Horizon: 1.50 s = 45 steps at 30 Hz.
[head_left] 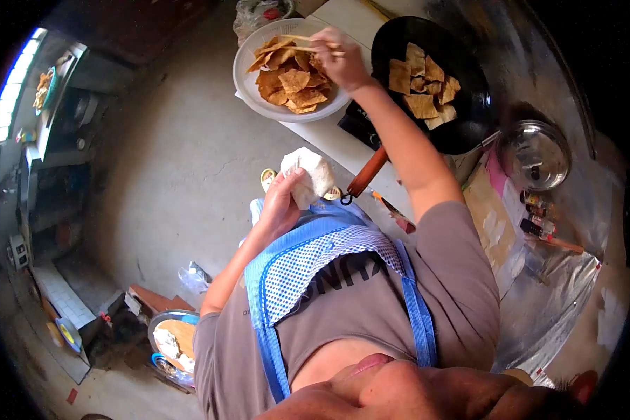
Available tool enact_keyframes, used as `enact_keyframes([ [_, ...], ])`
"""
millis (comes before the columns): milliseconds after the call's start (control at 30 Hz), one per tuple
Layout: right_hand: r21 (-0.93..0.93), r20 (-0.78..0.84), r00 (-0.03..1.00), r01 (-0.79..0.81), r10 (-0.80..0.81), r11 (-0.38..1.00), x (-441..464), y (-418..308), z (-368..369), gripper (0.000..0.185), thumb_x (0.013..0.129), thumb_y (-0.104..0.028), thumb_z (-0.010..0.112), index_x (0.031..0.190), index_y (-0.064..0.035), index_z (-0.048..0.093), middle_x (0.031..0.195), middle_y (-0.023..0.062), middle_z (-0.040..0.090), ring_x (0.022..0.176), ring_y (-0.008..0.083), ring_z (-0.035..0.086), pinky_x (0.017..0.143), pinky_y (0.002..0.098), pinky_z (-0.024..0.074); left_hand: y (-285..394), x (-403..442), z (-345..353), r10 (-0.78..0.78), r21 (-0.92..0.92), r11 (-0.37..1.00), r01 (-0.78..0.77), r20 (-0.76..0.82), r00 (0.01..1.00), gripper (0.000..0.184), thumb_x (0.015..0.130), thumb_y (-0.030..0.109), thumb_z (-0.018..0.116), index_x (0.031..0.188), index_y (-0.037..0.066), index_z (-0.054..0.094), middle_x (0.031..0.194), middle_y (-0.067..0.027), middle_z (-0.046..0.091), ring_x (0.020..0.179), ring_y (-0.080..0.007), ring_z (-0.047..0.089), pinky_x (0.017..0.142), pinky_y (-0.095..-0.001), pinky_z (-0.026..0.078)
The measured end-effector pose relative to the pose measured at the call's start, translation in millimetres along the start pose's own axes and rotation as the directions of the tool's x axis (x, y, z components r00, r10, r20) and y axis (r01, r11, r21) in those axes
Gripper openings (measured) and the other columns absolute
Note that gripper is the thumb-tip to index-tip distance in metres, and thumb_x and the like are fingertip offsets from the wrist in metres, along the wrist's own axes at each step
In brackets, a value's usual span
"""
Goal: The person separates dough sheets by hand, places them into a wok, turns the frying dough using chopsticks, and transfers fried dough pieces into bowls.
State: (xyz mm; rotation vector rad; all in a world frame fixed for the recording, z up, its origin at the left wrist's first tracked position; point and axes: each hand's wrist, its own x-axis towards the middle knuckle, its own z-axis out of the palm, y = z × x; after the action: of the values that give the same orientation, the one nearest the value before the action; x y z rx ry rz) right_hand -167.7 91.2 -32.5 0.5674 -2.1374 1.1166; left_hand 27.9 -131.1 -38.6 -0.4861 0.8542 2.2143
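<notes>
My right hand [339, 59] is closed around a pair of light wooden chopsticks [297, 47], with their tips over a pile of browned, crisp flat pieces [294, 80]. That pile sits in a white plastic basket [243, 91]. Right of the basket, a black wok [472, 84] holds several more browned pieces [420, 105]; its wooden handle [368, 171] points toward my body. In front of my apron, my left hand [280, 201] grips a crumpled white cloth [308, 171], and the cloth hides part of the fingers.
A round shiny metal pan [537, 157] stands right of the wok. Small bottles [539, 213] and foil sheeting [553, 315] lie along the right side. At lower left is a tray [178, 336] with white lumps. A plastic bag [259, 15] rests behind the basket.
</notes>
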Motion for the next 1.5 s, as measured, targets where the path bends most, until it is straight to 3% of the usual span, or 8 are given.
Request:
enact_keyframes([
  [133,0.388,-0.117,0.935,-0.267,0.335,0.882,-21,-67,-122,0.028,0.098,-0.027,0.045,0.082,-0.0056,0.056,0.079,0.0041,0.057,0.059,0.014,0.057,0.048,0.0261,0.046,-11,8,20,-0.069,0.053,0.996,0.067,0.037,0.997,0.043,0.087,0.02,0.061,0.124,0.004,0.045,0.113,-0.0095,0.058,0.1,-0.0218,0.06,0.087,-0.0371,0.05],
  [200,0.444,-0.28,0.929,-0.1,0.243,0.89,-48,-84,-184,0.036,0.099,-0.032,0.038,0.082,-0.0043,0.054,0.071,0.0075,0.057,0.053,0.0145,0.054,0.045,0.0258,0.043,-16,14,27,-0.096,0.123,0.988,0.091,0.031,0.995,0.043,0.087,0.021,0.062,0.123,0.004,0.047,0.113,-0.009,0.059,0.1,-0.0212,0.06,0.086,-0.0364,0.05],
  [400,0.473,-0.775,0.368,-0.203,0.515,0.857,-200,-138,-322,0.031,0.096,-0.03,0.043,0.079,-0.0048,0.049,0.072,0.0093,0.052,0.051,0.0182,0.052,0.04,0.0278,0.0376,-54,22,78,-0.195,0.169,0.971,0.166,0.172,0.966,0.033,0.09,0.017,0.058,0.119,0.003,0.051,0.11,-0.0106,0.061,0.1,-0.0221,0.061,0.09,-0.038,0.049],
  [600,0.586,-0.749,-0.058,-0.522,0.66,0.619,-367,-124,-350,0.031,0.096,-0.029,0.047,0.079,-0.0033,0.05,0.068,0.0075,0.052,0.048,0.0142,0.051,0.039,0.0254,0.0375,-96,26,115,-0.267,0.254,0.942,0.221,0.165,0.949,0.035,0.09,0.016,0.059,0.122,0.004,0.049,0.114,-0.0097,0.059,0.104,-0.0223,0.059,0.092,-0.0378,0.048],
  [833,0.376,-0.572,0.099,-0.85,0.814,0.368,-410,-123,-307,0.021,0.095,-0.018,0.049,0.082,-0.0022,0.052,0.072,0.006,0.054,0.055,0.0126,0.056,0.046,0.0275,0.0447,-128,25,135,-0.237,0.37,0.91,0.186,0.097,0.967,0.048,0.087,0.021,0.061,0.128,0.003,0.043,0.118,-0.0132,0.055,0.108,-0.0266,0.055,0.095,-0.042,0.045],
  [900,-0.004,-0.477,0.491,-0.83,0.729,0.557,-422,-118,-298,0.014,0.094,-0.011,0.05,0.086,0.0,0.053,0.075,0.0041,0.055,0.061,0.0122,0.058,0.051,0.0265,0.0461,-135,23,140,-0.23,0.388,0.902,0.189,0.063,0.971,0.048,0.087,0.021,0.061,0.128,0.003,0.043,0.117,-0.013,0.055,0.108,-0.0267,0.055,0.094,-0.0421,0.045],
  [1100,-0.159,-0.545,0.576,-0.785,0.61,0.599,-425,-109,-313,0.011,0.094,-0.008,0.049,0.09,-0.0007,0.056,0.074,0.0026,0.055,0.061,0.0093,0.055,0.052,0.0233,0.0444,-141,21,143,-0.221,0.345,0.924,0.165,0.128,0.967,0.037,0.09,0.018,0.059,0.122,0.003,0.049,0.115,-0.01,0.059,0.106,-0.0224,0.058,0.093,-0.0379,0.046],
  [1500,0.248,-0.757,0.248,-0.747,0.605,0.617,-366,-103,-356,0.023,0.096,-0.014,0.042,0.08,-0.002,0.054,0.059,0.0045,0.055,0.047,0.0084,0.05,0.044,0.0222,0.041,-142,16,144,-0.182,0.327,0.934,0.145,0.085,0.98,0.038,0.089,0.017,0.059,0.122,0.003,0.049,0.115,-0.012,0.059,0.106,-0.0243,0.058,0.093,-0.0395,0.046],
])
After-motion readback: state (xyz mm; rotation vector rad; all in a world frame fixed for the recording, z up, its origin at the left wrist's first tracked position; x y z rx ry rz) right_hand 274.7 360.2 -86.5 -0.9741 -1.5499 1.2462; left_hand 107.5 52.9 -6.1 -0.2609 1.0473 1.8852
